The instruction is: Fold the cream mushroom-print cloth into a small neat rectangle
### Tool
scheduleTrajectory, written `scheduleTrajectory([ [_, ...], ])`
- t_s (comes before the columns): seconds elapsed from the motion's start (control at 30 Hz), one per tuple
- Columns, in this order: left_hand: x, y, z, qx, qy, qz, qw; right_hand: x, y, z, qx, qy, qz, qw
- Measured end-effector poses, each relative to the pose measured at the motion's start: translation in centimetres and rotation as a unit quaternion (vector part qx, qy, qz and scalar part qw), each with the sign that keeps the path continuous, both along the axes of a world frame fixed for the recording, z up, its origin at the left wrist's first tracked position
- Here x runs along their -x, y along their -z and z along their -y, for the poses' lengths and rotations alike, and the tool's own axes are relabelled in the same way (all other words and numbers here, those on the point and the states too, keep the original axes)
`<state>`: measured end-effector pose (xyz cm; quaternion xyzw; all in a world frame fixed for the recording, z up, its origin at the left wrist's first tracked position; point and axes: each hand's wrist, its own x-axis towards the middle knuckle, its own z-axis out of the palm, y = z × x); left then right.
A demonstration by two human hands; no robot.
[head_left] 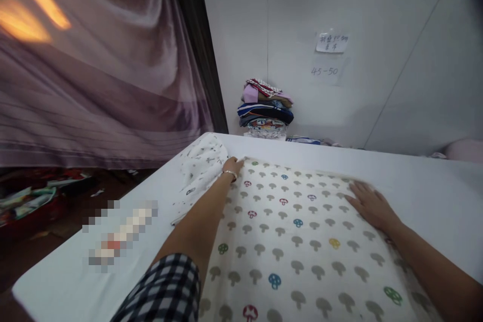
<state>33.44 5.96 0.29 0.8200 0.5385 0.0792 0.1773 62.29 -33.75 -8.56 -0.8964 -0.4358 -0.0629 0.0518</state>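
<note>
a mushroom-print cloth (287,241) lies spread flat on the white desk (415,176), covering most of the near part of it. the left hand (233,166) reaches out to the cloth's far left corner and rests right at the edge; its fingers (238,163) are bent down onto the fabric, but from this angle i cannot tell whether they pinch the corner or only press on it. a thin bracelet (230,173) sits on that wrist, and a checked sleeve (166,287) shows at the bottom of the view. the right hand (372,205) lies palm down on the right part of the cloth, fingers (356,191) stretched out and a little apart, holding nothing, only pressing the fabric flat.

just beside the left hand, touching the cloth's left edge, a second white cloth (202,166) with a small dark print lies loosely bunched. at the back, against the wall, stands a stack (266,108) of folded clothes in mixed colours, well apart from both hands. a paper note (331,42) hangs on the wall above, and a purple curtain (105,85) fills the left side.

judging by how things lie, the mushroom cloth is laid out and smoothed with no fold in it yet, the white cloth is unsorted, and the stack is folded
</note>
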Motion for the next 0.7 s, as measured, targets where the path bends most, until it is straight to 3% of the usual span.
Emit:
scheduleTrajectory([
  [0.17,0.3,1.2,0.5,0.002,-0.019,-0.014,1.000,0.1,0.1,0.0,-0.005,-0.008,0.005,1.000],
  [0.43,-2.6,0.2,-2.1,0.041,-0.014,-0.030,0.999,0.2,-0.4,-0.1,0.007,0.003,-0.003,1.000],
  [0.7,-3.1,2.3,-0.8,-0.014,-0.071,-0.017,0.997,1.1,-2.0,-0.3,0.016,0.003,-0.008,1.000],
])
